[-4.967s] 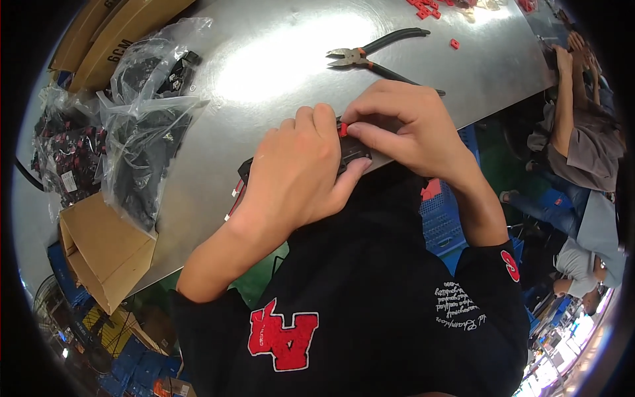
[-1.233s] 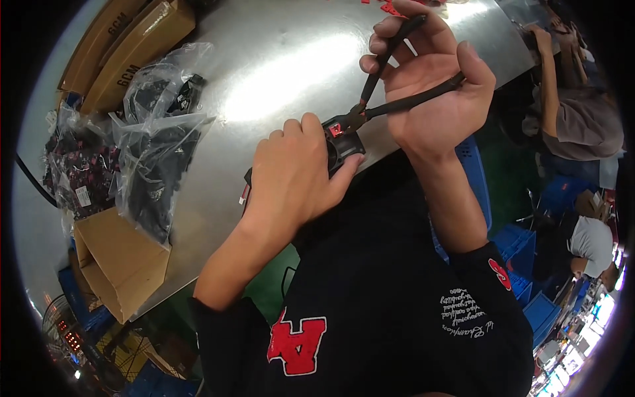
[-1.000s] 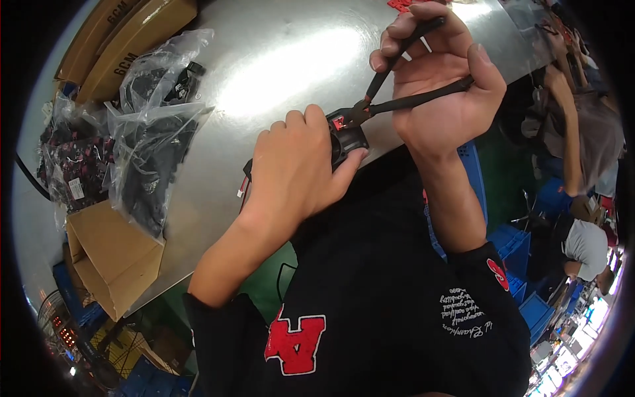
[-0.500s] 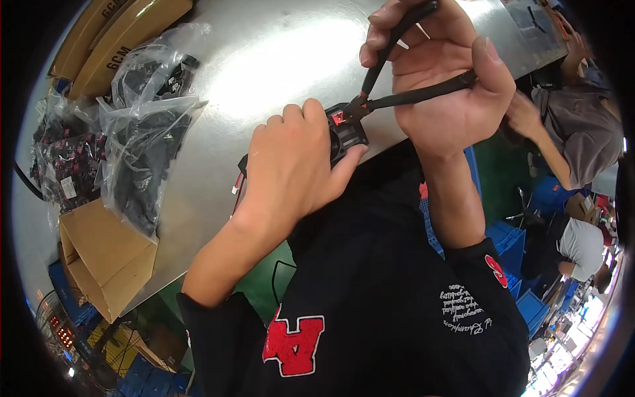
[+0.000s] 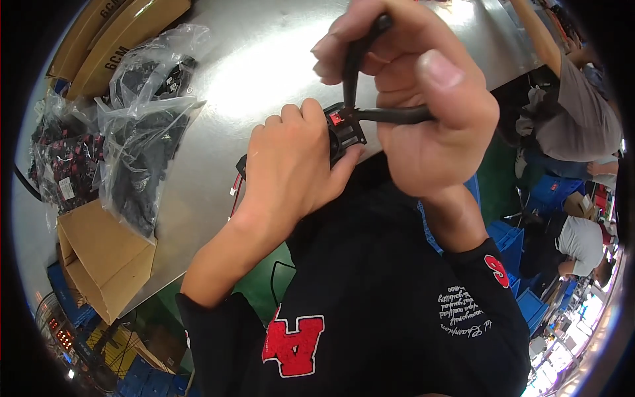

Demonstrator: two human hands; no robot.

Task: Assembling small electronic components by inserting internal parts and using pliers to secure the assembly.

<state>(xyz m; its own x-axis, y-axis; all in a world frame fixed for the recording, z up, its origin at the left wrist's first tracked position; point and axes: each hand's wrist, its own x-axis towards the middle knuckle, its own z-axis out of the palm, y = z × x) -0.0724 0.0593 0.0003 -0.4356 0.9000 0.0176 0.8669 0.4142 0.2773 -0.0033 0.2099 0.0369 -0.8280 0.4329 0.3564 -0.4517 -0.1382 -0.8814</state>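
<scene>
Left hand (image 5: 291,165) closed around small black part (image 5: 345,132) at frame centre, mostly hidden, right hand (image 5: 417,112) gripping black-handled pliers (image 5: 387,115), tips obscured.

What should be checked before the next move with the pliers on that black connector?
1. Left hand wrapped around the black connector, grip firm: ok.
2. Right hand closed on both handles of the pliers: ok.
3. Plier tips at the connector's red insert: ok; whether they actually bite it: cannot tell.
4. Left fingertips out of the tips' path: cannot tell, the thumb lies just beside the connector.
5. Red and white wires trailing from under the left hand onto the metal table, free of snags: cannot tell.
</scene>
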